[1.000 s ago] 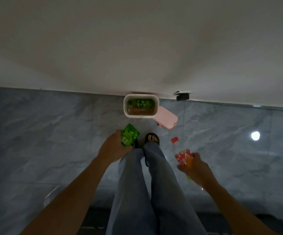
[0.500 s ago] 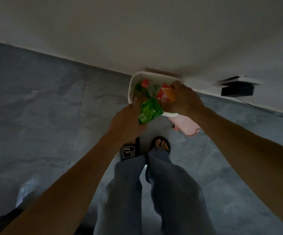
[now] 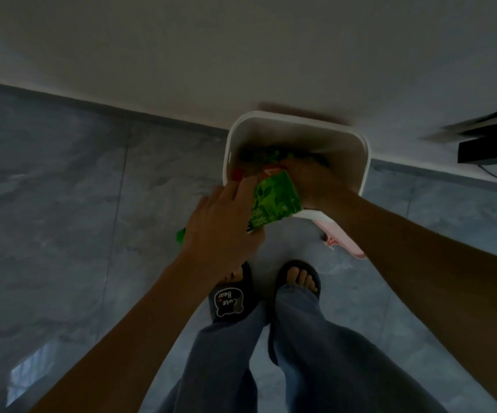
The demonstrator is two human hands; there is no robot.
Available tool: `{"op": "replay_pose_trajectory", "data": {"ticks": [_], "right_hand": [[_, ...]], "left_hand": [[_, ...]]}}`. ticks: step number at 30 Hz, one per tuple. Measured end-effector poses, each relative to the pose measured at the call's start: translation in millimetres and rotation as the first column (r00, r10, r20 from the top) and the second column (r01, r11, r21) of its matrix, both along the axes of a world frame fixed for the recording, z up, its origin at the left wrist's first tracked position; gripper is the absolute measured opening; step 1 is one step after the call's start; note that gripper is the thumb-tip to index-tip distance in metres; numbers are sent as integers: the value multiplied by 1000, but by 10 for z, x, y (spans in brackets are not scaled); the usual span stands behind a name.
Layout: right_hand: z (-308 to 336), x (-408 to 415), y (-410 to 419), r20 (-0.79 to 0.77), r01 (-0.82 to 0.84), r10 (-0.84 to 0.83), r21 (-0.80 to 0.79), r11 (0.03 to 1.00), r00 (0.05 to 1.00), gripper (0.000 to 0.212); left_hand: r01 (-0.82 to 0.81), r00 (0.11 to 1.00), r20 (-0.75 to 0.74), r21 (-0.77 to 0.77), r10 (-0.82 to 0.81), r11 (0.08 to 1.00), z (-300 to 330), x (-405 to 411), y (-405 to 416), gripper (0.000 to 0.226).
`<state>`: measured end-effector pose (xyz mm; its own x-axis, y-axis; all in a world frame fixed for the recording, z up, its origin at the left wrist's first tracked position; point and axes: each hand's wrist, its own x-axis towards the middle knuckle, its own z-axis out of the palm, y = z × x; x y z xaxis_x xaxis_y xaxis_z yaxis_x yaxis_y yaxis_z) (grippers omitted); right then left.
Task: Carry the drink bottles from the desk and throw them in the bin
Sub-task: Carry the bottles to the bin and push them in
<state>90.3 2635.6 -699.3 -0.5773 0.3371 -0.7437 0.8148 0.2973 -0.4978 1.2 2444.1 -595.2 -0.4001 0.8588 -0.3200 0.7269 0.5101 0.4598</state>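
Both hands [image 3: 223, 225] tip green-labelled bottle [image 3: 274, 202] over bin [image 3: 298, 123].

Counts:
- Hands: 2, left hand [image 3: 222, 225] and right hand [image 3: 316, 181].
- Green-labelled bottle [image 3: 274, 202]: 1, under the left fingers.
- Red-labelled item [image 3: 271, 171]: 1, just beyond the left fingertips; kind unclear.
- Bin [image 3: 342, 138]: 1, white; contents too dark to count.
- Pink lid [image 3: 342, 238]: 1.
- Slippers [image 3: 231, 302]: 2.

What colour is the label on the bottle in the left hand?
Bright green with a leaf pattern on the bottle, seen in the head view.
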Motion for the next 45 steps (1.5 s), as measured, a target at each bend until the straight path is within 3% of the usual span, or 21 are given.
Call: {"op": "replay_pose_trajectory", "data": {"ticks": [4, 6, 8, 12, 15, 20, 23, 31, 35, 38, 42, 45], "right_hand": [[178, -11, -38, -9, -108, 108, 12, 994, 994, 44], [382, 92, -79, -15, -176, 182, 171, 969, 983, 40], [619, 244, -125, -50, -189, 213, 300, 935, 976, 34], [909, 588, -256, -93, -234, 274, 304, 923, 957, 29], [938, 709, -327, -15, -342, 372, 358, 869, 928, 36], [842, 780, -379, -27, -364, 432, 493, 790, 902, 35], [775, 838, -419, -56, -339, 442, 561, 756, 895, 40], [701, 880, -451, -133, -281, 424, 572, 771, 896, 42], [703, 882, -460, -132, -255, 388, 560, 788, 912, 40], [751, 926, -527, -172, -189, 353, 594, 782, 920, 38], [812, 1237, -657, -377, 91, 201, 629, 772, 904, 33], [805, 1670, -747, -407, 249, 6, 571, 782, 913, 26]], "left_hand": [[-21, 997, 71, -18, 22, 1000, 101, -89, 2, 70], [-32, 997, 70, 14, 31, 999, 211, -150, 98, 76], [-33, 998, 48, 61, 30, 998, 363, -223, 283, 78], [101, 992, -96, 182, -85, 978, 553, -251, 806, 73], [245, 955, -192, 67, -228, 967, 495, -141, 1126, 77], [388, 901, -155, -129, -405, 912, 102, -19, 1262, 85], [376, 907, -153, -127, -392, 918, -183, -3, 1257, 82], [308, 923, -197, -142, -332, 941, -732, 39, 1280, 68], [299, 935, -152, -139, -319, 944, -699, 35, 1245, 78], [253, 959, -124, -20, -254, 967, -511, 149, 1130, 72], [202, 975, -140, 259, -170, 945, -145, 436, 890, 41], [300, 951, -68, 433, -302, 850, 10, 807, 672, 24]]}}
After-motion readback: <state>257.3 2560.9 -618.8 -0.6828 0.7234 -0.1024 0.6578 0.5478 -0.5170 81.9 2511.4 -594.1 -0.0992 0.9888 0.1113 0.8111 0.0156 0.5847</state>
